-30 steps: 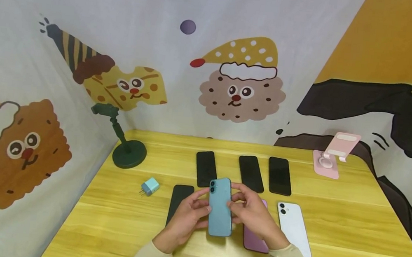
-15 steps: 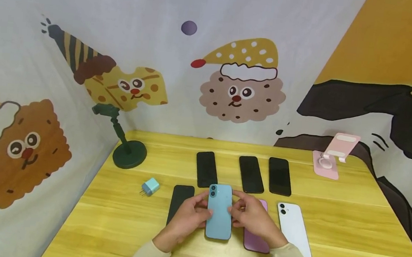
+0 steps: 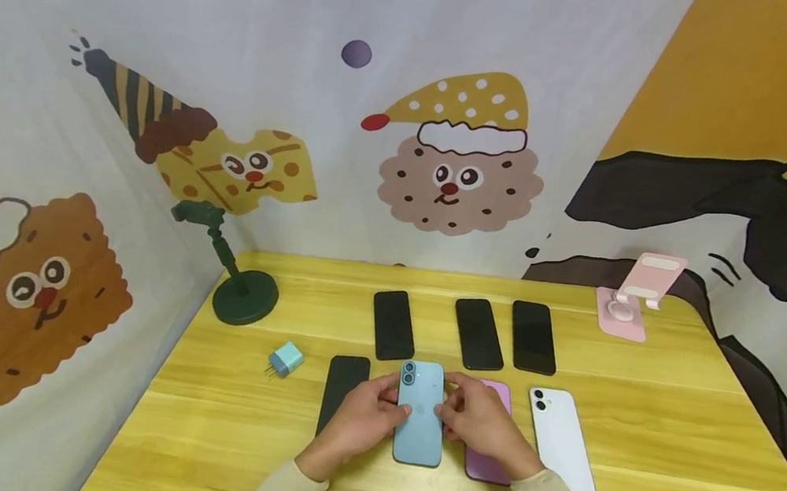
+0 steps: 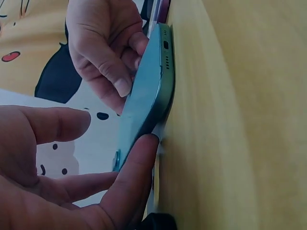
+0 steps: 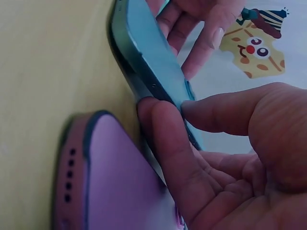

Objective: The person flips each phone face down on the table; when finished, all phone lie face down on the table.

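A light blue smartphone lies back side up, low over the wooden table, between both hands. My left hand holds its left long edge with the fingers; in the left wrist view the thumb stands off the phone's back. On the opposite edge, my right hand pinches the phone between thumb and fingers. In the left wrist view the port end is close to the tabletop. A purple smartphone lies partly under the right hand. A black smartphone is partly covered by the left hand.
Three dark smartphones lie behind, one of them at the left. A white smartphone lies at the right. A charger plug and a dark green stand are at the left. A pink phone stand is at the back right.
The blue smartphone has come down toward the table and slightly nearer the person, both hands moving with it. The other phones and stands stay put.
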`<state>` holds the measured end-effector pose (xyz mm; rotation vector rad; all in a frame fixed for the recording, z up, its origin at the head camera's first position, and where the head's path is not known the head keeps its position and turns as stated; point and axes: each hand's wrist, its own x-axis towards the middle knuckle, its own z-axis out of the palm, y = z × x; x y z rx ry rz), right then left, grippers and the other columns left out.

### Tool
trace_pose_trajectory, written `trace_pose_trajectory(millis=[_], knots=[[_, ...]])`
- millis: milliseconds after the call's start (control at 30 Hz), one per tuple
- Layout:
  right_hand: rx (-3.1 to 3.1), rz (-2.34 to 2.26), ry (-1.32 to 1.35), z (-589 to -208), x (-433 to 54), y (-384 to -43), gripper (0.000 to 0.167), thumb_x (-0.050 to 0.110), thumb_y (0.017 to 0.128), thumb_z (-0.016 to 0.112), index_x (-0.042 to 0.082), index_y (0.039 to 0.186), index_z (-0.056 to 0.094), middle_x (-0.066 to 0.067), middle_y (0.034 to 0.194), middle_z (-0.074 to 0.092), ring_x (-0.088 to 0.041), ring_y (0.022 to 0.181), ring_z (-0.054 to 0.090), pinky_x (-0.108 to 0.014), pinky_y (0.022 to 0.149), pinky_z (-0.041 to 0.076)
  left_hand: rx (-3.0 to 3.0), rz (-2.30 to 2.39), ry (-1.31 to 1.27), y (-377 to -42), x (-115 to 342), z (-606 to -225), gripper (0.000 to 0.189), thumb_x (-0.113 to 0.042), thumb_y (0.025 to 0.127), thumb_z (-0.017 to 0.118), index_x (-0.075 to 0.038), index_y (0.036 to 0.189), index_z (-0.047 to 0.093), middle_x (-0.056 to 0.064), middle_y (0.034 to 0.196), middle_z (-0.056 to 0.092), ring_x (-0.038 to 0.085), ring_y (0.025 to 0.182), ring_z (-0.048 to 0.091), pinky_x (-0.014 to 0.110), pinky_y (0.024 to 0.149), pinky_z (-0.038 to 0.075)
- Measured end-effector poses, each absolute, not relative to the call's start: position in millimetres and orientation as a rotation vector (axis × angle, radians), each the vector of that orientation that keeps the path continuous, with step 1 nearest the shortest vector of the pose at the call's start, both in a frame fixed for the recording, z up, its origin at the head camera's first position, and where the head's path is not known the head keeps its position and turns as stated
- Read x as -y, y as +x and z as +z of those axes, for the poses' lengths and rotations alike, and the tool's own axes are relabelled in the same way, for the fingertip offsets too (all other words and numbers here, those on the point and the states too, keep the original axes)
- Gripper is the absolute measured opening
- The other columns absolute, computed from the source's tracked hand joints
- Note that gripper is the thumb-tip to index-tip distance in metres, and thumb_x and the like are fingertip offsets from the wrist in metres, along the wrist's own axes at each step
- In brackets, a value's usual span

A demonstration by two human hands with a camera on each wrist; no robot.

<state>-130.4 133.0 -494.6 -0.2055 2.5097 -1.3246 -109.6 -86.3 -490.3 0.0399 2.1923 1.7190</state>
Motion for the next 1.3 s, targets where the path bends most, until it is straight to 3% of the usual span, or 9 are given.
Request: trace_pose_trajectory(millis=[267,533,867,1067,1300], knots=[[-2.542,-1.280,-0.187,-494,-132,-129,0.055,0.004,0.093,0.076,-0.009,0.144,0.056,-0.001,0.071,0.069,-0.016,0.055,0.068,-0.030,0.051,0.054,-2.251,1.631,0.019,-112,85,-490,0.056,-0.019,0.099,0.074,0.002,0.149,0.058,0.011,0.119,0.067,0.018,0.105,0.070,0.033,0.073,0.063],[-2.539,-1.245,-0.168,-491,-132,-129,0.058,0.003,0.093,0.076,-0.012,0.145,0.054,-0.001,0.071,0.069,-0.016,0.055,0.068,-0.029,0.053,0.054,-2.295,1.580,0.036,-112,84,-491,0.054,-0.021,0.100,0.074,0.002,0.147,0.060,0.011,0.123,0.067,0.017,0.103,0.071,0.031,0.071,0.063],[-2.516,-1.243,-0.189,-492,-134,-128,0.058,0.005,0.094,0.076,-0.014,0.144,0.053,-0.001,0.067,0.069,-0.016,0.056,0.068,-0.028,0.052,0.051,-2.255,1.611,0.032,-110,86,-494,0.054,-0.023,0.100,0.073,0.002,0.146,0.060,0.014,0.132,0.067,0.020,0.109,0.071,0.034,0.077,0.064],[-2.533,-1.233,-0.185,-486,-131,-129,0.056,0.013,0.097,0.076,-0.009,0.145,0.056,-0.001,0.070,0.068,-0.017,0.056,0.067,-0.028,0.052,0.052,-2.167,1.692,0.032,-108,94,-492,0.053,-0.022,0.101,0.072,0.002,0.146,0.059,0.016,0.135,0.066,0.022,0.112,0.070,0.038,0.082,0.064],[-2.591,-1.225,-0.276,-480,-120,-136,0.048,0.023,0.096,0.078,0.000,0.136,0.067,0.003,0.076,0.066,-0.013,0.059,0.061,-0.027,0.054,0.047,-2.108,1.775,0.040,-109,113,-487,0.045,-0.021,0.105,0.067,0.001,0.144,0.059,0.015,0.128,0.065,0.025,0.107,0.069,0.042,0.084,0.064]])
